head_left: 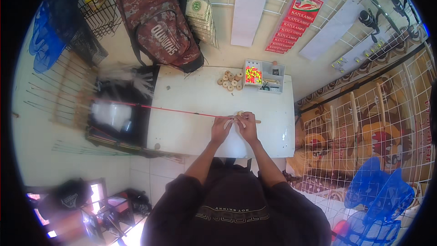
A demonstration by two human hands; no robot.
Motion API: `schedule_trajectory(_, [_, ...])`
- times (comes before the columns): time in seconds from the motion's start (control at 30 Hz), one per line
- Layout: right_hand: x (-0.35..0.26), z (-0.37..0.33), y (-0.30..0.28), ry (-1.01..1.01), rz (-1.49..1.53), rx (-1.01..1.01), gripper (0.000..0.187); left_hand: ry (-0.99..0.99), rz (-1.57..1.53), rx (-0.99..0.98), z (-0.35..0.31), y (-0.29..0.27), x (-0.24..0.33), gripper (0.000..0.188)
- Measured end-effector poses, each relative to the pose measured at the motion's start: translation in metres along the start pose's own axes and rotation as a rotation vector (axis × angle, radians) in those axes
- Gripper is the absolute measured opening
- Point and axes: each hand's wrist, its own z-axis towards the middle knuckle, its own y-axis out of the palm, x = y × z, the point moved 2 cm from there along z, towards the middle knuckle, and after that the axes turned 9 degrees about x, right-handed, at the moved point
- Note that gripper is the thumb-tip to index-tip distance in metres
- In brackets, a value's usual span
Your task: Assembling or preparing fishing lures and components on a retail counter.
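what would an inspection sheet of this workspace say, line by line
surface: white table, a few dark spots toward its left side
things in hand: red rod, reaching left past the table's edge
clutter: wooden discs clustered beside a tray with bright beads
hands: left hand and right hand close together, fingers at the rod; exact grip too small to tell
cables: nothing seen
surroundings: camouflage bag, reels, wire rack, blue nets
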Motion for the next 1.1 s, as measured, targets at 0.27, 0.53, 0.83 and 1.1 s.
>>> schedule_trajectory(0.27, [-0.017,0.005,-0.004,0.006,0.017,0.009,0.027,0.011,-0.005,0.060,0.008,-0.008,0.011,0.014])
schedule_trajectory(0.53, [-0.026,0.003,-0.008,-0.006,0.048,0.098,0.026,0.005,-0.079,0.090,0.010,-0.011,0.030,0.013])
schedule_trajectory(0.83, [-0.034,0.005,-0.015,0.065,0.122,0.113,0.024,0.041,-0.097,0.109,0.015,-0.014,0.042,0.014])
schedule_trajectory(1.1, [-0.032,0.008,-0.029,0.087,0.124,0.213,0.023,0.004,-0.188,0.041,0.040,-0.027,0.079,0.020])
